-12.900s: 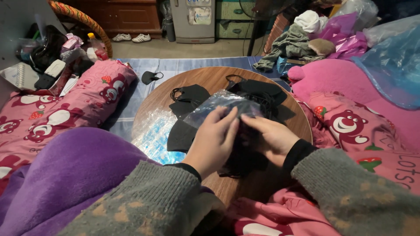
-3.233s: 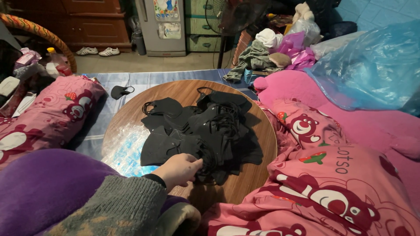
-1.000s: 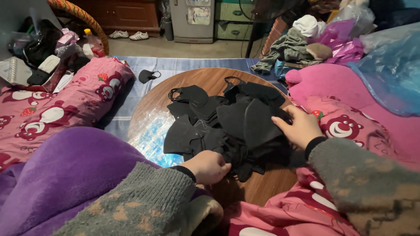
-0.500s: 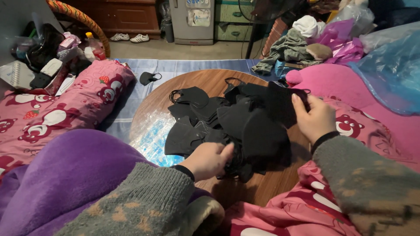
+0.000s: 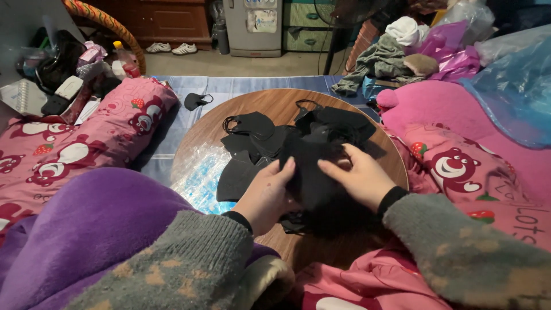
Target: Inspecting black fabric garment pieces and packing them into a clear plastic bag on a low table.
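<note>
A heap of black face masks [image 5: 298, 143] lies on a round wooden table [image 5: 275, 103]. My left hand [image 5: 267, 192] and my right hand [image 5: 359, 175] both grip one black mask [image 5: 313, 172] at the near side of the heap, holding it between them just above the table. Another black mask with ear loops [image 5: 249, 123] lies at the heap's left edge. A clear plastic bag [image 5: 198, 172] lies on the table left of the heap.
A single black mask [image 5: 195, 100] lies on the blue mat beyond the table. Pink bear-print bedding [image 5: 86, 140] flanks the table on the left and right [image 5: 459, 166]. A purple blanket [image 5: 86, 229] covers my lap. Clothes [image 5: 384, 60] and bags pile at the back right.
My right hand has come in from the heap's right edge to the near middle. Both hands now hold one mask together.
</note>
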